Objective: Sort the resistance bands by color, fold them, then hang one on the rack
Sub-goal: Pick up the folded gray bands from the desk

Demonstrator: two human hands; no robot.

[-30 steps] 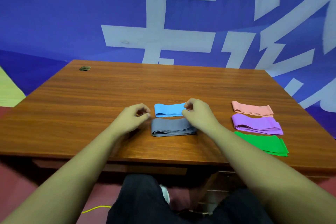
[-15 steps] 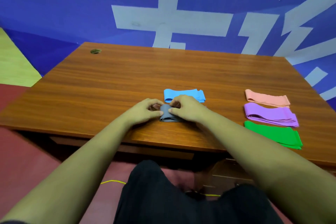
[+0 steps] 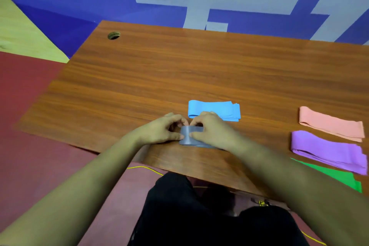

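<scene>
View from a head camera looking down at a wooden table (image 3: 159, 76) where a person sits with both forearms stretched forward. Near the table's near edge, at the middle, a folded grey band (image 3: 189, 133) lies on the wood, and both hands meet over it. The left hand (image 3: 159, 130) grips the band's left end, fingers curled over its far edge and thumb pressed on its near side. The right hand (image 3: 212, 130) pinches it just beside the left, its curled fingers (image 3: 197, 123) above the band and its thumb below, and covers the rest of it, so only a short grey strip shows between the two hands. Just beyond the knuckles, a folded blue band (image 3: 213, 107) lies flat; the right hand overlaps its near edge. Well to the right, three more folded bands lie in a column: a pink band (image 3: 329, 124) farthest, a purple band (image 3: 325, 150) in the middle, and a green band (image 3: 339, 175) nearest, partly hidden by the right forearm. A round hole (image 3: 113, 35) sits in the table's far left corner. A thin yellow cable (image 3: 143, 168) runs across the red floor below
</scene>
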